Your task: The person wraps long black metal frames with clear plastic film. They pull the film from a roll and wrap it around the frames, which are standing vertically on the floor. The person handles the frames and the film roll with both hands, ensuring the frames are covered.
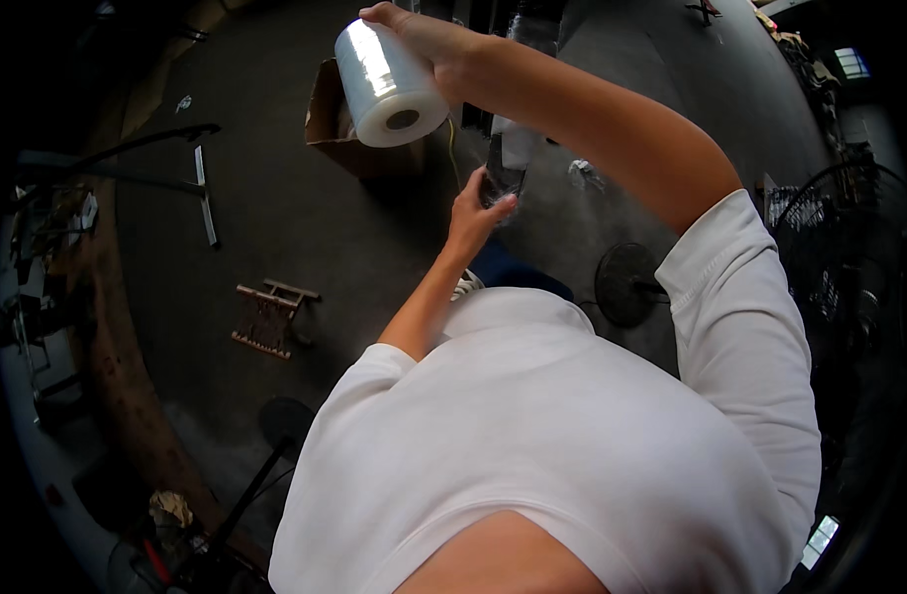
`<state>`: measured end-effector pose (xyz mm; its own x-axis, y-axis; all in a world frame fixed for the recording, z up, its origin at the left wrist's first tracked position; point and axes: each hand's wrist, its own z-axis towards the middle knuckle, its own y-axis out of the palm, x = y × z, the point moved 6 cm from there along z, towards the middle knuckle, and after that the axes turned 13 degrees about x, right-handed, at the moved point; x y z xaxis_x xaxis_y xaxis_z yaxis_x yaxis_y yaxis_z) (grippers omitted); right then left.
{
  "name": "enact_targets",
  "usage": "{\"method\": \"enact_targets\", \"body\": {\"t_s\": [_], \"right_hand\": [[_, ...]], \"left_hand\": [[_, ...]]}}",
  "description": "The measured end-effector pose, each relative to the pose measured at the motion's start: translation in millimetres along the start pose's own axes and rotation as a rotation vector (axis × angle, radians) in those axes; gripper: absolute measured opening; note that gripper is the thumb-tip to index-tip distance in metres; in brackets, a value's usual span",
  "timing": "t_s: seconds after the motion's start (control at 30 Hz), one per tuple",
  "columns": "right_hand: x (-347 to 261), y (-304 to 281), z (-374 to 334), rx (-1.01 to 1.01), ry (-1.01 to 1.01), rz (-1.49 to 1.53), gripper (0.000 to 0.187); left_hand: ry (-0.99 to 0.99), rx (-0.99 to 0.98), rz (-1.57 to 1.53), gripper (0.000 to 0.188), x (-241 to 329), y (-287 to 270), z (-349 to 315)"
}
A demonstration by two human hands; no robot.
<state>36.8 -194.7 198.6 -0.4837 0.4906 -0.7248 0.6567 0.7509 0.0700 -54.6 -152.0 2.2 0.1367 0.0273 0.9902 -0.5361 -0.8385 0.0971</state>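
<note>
My right hand is raised at the top of the head view, closed on a thick roll of clear stretch film. The roll is tilted, with the round hole of its core facing me. Lower and nearer to me, my left hand grips the near end of a long dark piece partly covered in clear film. Its fingers wrap the left side and the thumb lies across the top. The far part of the dark piece passes behind my right forearm and is partly hidden. Shadow makes its exact kind hard to tell.
An open cardboard box stands behind the roll. A low wooden stool is on the floor at left, near a T-shaped metal foot. A round dark base stands at right. Scraps of film lie on the floor.
</note>
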Motion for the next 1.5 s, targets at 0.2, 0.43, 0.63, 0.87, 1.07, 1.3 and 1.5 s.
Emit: {"method": "enact_targets", "body": {"t_s": [0.2, 0.43, 0.63, 0.87, 1.07, 1.3, 1.5], "right_hand": [[16, -78, -53, -0.3, -0.081, 0.013, 0.068], [-16, -126, -103, -0.334, -0.224, 0.125, 0.072], [-133, -280, -156, 0.096, -0.604, -0.244, 0.053], [-1, -197, -106, -0.026, -0.376, 0.175, 0.072], [110, -229, 10, 0.012, -0.172, 0.469, 0.07], [136, -211, 102, -0.121, -0.126, 0.965, 0.071], [135, -215, 127, -0.299, 0.089, 1.052, 0.07]], "left_hand": [[0.076, 0.155, 0.12, 0.043, 12, -16, 4], [0.004, 0.197, 0.084, 0.036, -27, -16, 20], [-0.056, 0.062, -0.201, 0.024, -25, -1, 27], [-0.358, -0.024, -0.206, 0.026, -74, -12, 59], [-0.495, -0.094, -0.155, 0.045, -77, 14, 73], [-0.57, -0.043, -0.192, 0.051, -144, 14, 80], [-0.565, 0.179, -0.085, 0.071, -172, -5, 127]]}}
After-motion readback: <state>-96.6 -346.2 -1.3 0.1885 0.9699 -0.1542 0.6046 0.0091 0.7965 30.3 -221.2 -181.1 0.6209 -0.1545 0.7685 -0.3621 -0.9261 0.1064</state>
